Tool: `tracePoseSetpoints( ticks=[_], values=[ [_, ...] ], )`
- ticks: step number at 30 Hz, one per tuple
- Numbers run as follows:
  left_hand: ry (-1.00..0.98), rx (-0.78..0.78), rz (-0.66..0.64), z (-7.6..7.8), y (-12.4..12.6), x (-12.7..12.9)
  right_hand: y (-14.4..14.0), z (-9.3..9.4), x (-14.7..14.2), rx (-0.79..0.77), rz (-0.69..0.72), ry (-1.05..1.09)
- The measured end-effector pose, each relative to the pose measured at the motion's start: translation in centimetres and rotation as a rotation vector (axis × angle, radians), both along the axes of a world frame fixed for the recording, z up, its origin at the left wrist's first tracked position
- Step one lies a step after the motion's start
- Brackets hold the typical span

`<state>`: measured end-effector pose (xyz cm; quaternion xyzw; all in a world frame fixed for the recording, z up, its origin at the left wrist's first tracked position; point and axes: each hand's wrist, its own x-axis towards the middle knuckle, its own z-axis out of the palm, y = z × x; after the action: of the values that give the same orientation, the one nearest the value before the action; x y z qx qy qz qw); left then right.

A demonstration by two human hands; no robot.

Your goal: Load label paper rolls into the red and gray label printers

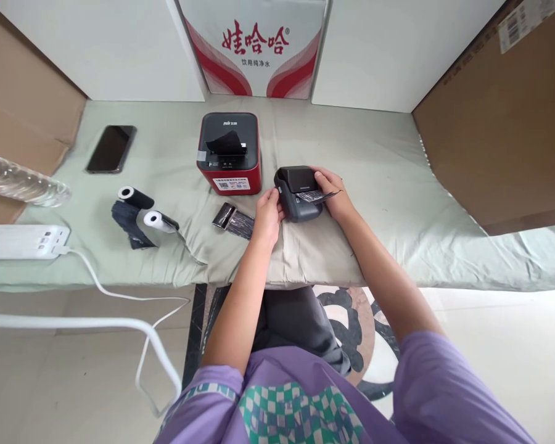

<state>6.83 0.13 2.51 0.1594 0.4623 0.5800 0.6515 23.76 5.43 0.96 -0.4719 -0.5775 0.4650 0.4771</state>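
A small dark portable receipt printer (pixel 300 206) is held between my hands at the cloth-covered table. My left hand (pixel 268 216) grips its left side with the fingertips. On the other side, my right hand (pixel 335 192) closes round the upper right edge, its thumb near the lid. A dark strip of paper (pixel 315 196) sticks out of the printer's front to the right. Left of my left hand lies a small black roll (pixel 225 216) with a crinkled dark strip trailing toward my wrist. Behind it stands a red and black box-shaped printer (pixel 235 172) with black paper protruding from its top.
Two paper rolls, a black one (pixel 139 198) and a white-ended one (pixel 160 221), lie at left with loose dark paper (pixel 133 223). A phone (pixel 111 149), bottle (pixel 25 182) and power strip (pixel 23 242) are farther left. Cardboard boxes (pixel 499 135) border the table.
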Motion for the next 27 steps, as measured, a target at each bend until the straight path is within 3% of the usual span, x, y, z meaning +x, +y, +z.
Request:
tracePoseSetpoints(
  ticks=[6, 15, 23, 27],
  values=[
    [0.008, 0.006, -0.007, 0.1, -0.2, 0.0, -0.9, 0.0, -0.5, 0.110, -0.075, -0.112],
    [0.015, 0.052, -0.023, -0.3, -0.3, -0.1, -1.0, 0.1, -0.5, 0.117, -0.062, -0.101],
    [-0.087, 0.048, -0.044, -0.5, -0.6, 0.4, -1.1, 0.1, -0.7, 0.080, -0.072, -0.039],
    [-0.118, 0.074, -0.063, -0.6, -0.7, 1.0, -1.2, -0.2, -1.3, 0.028, -0.103, 0.109]
  ],
)
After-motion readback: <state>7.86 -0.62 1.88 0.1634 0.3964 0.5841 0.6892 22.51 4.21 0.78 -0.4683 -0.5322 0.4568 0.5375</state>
